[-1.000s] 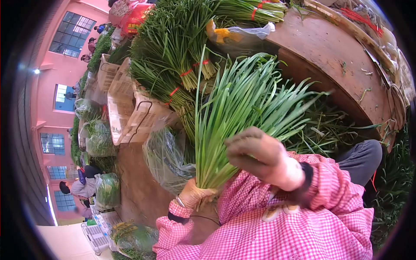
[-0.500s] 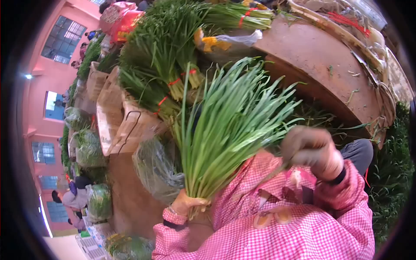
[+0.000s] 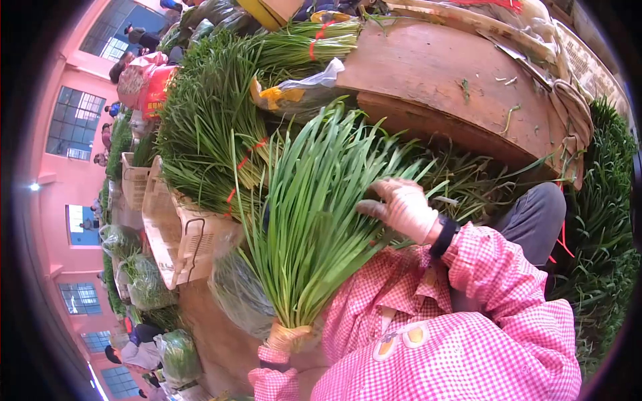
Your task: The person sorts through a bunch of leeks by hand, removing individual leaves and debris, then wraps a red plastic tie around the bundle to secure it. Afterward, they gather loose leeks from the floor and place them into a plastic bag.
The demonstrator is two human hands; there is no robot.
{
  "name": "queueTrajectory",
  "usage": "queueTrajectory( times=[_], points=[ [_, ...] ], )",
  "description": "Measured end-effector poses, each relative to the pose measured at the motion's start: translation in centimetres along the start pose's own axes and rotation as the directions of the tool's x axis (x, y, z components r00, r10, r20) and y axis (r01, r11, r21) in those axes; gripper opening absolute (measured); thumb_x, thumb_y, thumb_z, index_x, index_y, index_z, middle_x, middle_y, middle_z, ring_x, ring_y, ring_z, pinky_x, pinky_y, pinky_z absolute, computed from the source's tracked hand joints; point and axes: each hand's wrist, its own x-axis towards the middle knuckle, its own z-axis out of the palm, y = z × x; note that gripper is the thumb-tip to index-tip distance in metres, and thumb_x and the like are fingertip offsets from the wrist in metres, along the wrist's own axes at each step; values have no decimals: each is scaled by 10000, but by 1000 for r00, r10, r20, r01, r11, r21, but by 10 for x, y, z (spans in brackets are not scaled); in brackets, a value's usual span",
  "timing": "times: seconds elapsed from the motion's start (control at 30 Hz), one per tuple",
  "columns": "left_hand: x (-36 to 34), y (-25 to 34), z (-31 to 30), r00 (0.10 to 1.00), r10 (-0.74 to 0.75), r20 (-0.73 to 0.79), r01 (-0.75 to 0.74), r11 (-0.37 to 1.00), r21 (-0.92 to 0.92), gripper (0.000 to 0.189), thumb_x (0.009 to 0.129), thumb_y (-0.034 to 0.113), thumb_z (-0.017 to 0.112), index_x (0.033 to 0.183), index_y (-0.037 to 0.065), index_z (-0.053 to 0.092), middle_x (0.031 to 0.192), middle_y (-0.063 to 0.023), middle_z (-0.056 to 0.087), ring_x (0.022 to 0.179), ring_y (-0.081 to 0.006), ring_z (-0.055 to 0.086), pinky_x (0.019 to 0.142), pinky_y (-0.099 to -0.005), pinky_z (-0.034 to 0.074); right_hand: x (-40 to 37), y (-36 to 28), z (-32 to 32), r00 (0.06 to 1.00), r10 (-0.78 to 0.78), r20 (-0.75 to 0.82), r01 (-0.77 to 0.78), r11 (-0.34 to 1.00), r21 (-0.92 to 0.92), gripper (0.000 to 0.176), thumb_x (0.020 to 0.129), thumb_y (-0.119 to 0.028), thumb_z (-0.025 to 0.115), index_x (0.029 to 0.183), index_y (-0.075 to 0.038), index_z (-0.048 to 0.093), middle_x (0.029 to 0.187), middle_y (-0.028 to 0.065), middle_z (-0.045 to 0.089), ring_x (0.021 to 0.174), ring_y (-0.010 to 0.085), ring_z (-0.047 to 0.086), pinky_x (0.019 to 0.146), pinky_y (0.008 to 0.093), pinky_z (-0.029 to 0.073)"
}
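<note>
My left hand [image 3: 289,336], at the lower centre, is wrapped around the pale base of a fanned-out bundle of long green leaves [image 3: 314,214]. At the bundle's right edge is my right hand [image 3: 401,208] in a light glove, its thumb and fingers apart and near the leaf tips. Behind the held bundle lie several tied bunches of the same greens [image 3: 214,120], with red ties around their stems.
A brown wooden board [image 3: 441,80] lies at the upper right. Beside the left hand are a clear plastic bag [image 3: 237,287] and a cream crate [image 3: 194,244]. More greens [image 3: 602,260] stand at the far right. People are at the far left.
My right hand has moved left, from beside the bundle to its leaves, and its fingers have opened. The left hand still grips the base. The camera view has shifted.
</note>
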Motion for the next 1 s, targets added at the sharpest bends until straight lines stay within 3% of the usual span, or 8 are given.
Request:
queueTrajectory(
  times=[0.07, 0.13, 0.27, 0.47, 0.57, 0.67, 0.8, 1.0],
  points=[
    [2, -5, 5, 999, 42, -16, -43, 998, -48, 516, 611, 48, 810, 1069, 27, 574, 867, -67, 628, 698, -176, 603, 564, -296, 511, -11, -4, 13, 1000, 10, 5, -11, 916, 402, 298, 760, -334, 657, 748, -42, 601, 688, 128, 580, 667, 285, 586, 621, 361, 473],
    [1, 1, 11, 1000, -10, -28, 8, 998, -67, 510, 608, 13, 791, 1071, 25, 577, 869, -76, 629, 706, -189, 610, 574, -297, 526, -23, -29, -14, 854, -507, 119, 456, 839, 298, 208, 760, -278, 653, 729, -75, 621, 682, 66, 597, 621, 207, 587, 575, 313, 484],
    [7, 6, 10, 997, -82, -6, 82, 996, -39, 516, 605, -54, 740, 1087, 26, 574, 908, -93, 631, 726, -205, 615, 575, -309, 529, -63, -27, -20, 727, -611, 313, 130, 570, 811, 228, 806, -229, 631, 916, -29, 636, 832, 67, 643, 842, 225, 617, 763, 335, 495],
    [6, 12, 13, 991, -134, -13, 133, 990, -52, 541, 598, -71, 737, 1101, 26, 565, 943, -87, 623, 748, -207, 612, 574, -321, 529, -18, -16, -61, 959, -284, -3, 267, 898, 349, 216, 779, -221, 640, 930, -66, 643, 875, 111, 635, 815, 251, 619, 702, 347, 503],
    [7, 13, 12, 987, -159, -33, 156, 985, -79, 559, 586, -76, 743, 1105, 32, 564, 946, -76, 619, 759, -210, 611, 577, -331, 532, 6, -29, -54, 895, -445, 38, 433, 846, -312, 254, 747, -223, 639, 964, -92, 623, 961, 91, 632, 926, 259, 591, 742, 378, 498],
    [7, 1, -8, 993, -113, -41, 113, 994, 2, 581, 582, -85, 745, 1117, 40, 557, 951, -68, 617, 779, -213, 610, 582, -339, 537, -20, -54, -22, 798, -575, 180, 592, 804, -56, 392, 777, -251, 570, 1145, -127, 519, 1080, 120, 591, 963, 278, 581, 748, 419, 497],
    [-1, -3, -29, 997, -68, -36, 69, 997, 31, 633, 595, -61, 772, 1165, 53, 520, 953, -67, 617, 798, -208, 610, 608, -333, 544, -26, -29, -13, 774, -148, 615, 249, 965, -81, 363, 814, -242, 497, 1152, -110, 505, 1182, 164, 528, 843, 319, 616, 682, 397, 512],
    [-3, 0, -25, 994, -108, 22, 108, 994, 9, 545, 611, -13, 791, 1099, 28, 550, 866, -85, 622, 685, -197, 606, 561, -304, 509, -26, 22, -79, 985, -168, -35, 166, 984, -66, 507, 666, -157, 694, 1146, -105, 540, 1188, 135, 529, 1019, 351, 544, 829, 427, 457]
  ],
)
